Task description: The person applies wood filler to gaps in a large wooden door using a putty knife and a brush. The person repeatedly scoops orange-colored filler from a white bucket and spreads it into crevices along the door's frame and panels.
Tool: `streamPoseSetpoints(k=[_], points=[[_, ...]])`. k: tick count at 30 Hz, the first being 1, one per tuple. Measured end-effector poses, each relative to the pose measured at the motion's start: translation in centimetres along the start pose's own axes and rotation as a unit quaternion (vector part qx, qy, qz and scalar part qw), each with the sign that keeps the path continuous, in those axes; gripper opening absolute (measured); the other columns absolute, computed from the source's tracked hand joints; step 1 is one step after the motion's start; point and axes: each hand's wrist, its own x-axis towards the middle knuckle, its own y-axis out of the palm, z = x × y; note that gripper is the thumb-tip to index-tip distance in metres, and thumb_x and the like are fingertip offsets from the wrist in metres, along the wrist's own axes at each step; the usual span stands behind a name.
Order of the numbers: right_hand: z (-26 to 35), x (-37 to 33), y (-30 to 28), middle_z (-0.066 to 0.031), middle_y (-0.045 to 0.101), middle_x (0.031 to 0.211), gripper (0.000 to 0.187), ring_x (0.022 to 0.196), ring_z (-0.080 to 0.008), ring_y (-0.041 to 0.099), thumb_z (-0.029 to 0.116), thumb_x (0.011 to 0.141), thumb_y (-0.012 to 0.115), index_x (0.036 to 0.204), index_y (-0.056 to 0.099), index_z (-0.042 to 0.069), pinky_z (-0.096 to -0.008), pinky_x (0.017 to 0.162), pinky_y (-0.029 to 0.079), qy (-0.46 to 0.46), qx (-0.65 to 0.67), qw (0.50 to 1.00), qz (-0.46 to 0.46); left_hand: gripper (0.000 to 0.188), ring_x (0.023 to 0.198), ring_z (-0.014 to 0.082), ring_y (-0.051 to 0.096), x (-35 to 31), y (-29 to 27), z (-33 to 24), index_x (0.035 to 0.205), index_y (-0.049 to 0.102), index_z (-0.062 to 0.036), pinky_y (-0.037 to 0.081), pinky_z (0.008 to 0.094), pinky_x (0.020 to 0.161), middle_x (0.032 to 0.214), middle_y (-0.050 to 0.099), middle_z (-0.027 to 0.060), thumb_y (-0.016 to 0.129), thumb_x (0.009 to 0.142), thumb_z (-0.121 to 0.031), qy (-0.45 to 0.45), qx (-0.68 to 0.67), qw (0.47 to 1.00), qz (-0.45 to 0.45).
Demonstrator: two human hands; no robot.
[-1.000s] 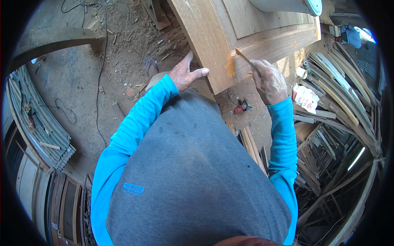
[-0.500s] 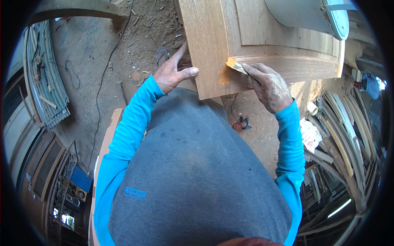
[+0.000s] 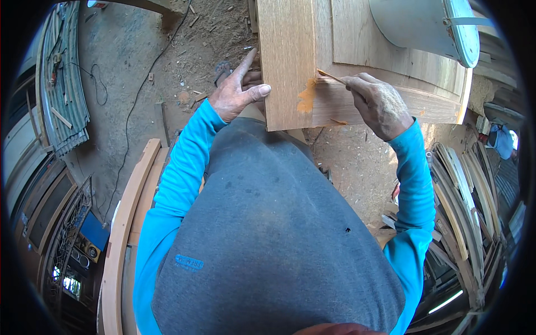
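Observation:
A panelled wooden door [image 3: 287, 50] lies in front of me, its near corner toward my body. My left hand [image 3: 233, 96] holds its left edge, thumb at the top face, index finger stretched along the side and the other fingers partly hidden below. In the closed fingers of my right hand [image 3: 382, 106] is a putty knife [image 3: 333, 77], seen nearly edge-on. Its tip touches the door near the joint between two frame pieces. Orange putty [image 3: 307, 96] is smeared beside that joint, and a smaller streak [image 3: 339, 121] lies at the near edge.
A pale bucket [image 3: 410, 22] rests on the door at the upper right. Stacked wood strips [image 3: 460, 195] lie at right, corrugated sheets [image 3: 66, 95] at left. A black cable [image 3: 129, 125] crosses the dusty floor. Long boards [image 3: 131, 223] stand beside my left arm.
My right hand has shifted slightly right and up, turning the putty knife from flat to nearly edge-on. An orange streak now shows at the near edge. My left hand keeps its hold.

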Motion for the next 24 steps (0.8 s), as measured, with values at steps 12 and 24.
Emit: streamPoseSetpoints(k=[12,24], points=[[1.8,0.0,0.4,-0.0216,0.065,0.096,0.017,0.091,-0.0428,0.063,0.010,0.097,0.059,0.108,0.066,-0.001,-0.0500,0.079,0.050,-0.004,0.024,1.000,0.004,0.113,0.134,0.0368,0.055,0.4,-0.9,-0.3,0.164,0.008,-0.0015,0.047,0.0466,0.112,0.147,0.050,0.0319,0.080,0.089,-0.047,-0.008,0.032,0.999,0.023],[7.7,-2.9,5.6,-0.0126,0.062,0.095,0.058,0.086,-0.0303,0.068,0.006,0.087,0.064,0.144,0.053,0.009,-0.0449,0.077,0.056,0.038,-0.213,0.975,-0.054,0.116,0.133,0.0378,0.056,0.2,-0.8,0.6,0.163,0.005,0.0011,0.053,0.0452,0.105,0.146,0.050,0.0341,0.080,0.089,-0.047,0.000,0.021,1.000,0.014]])
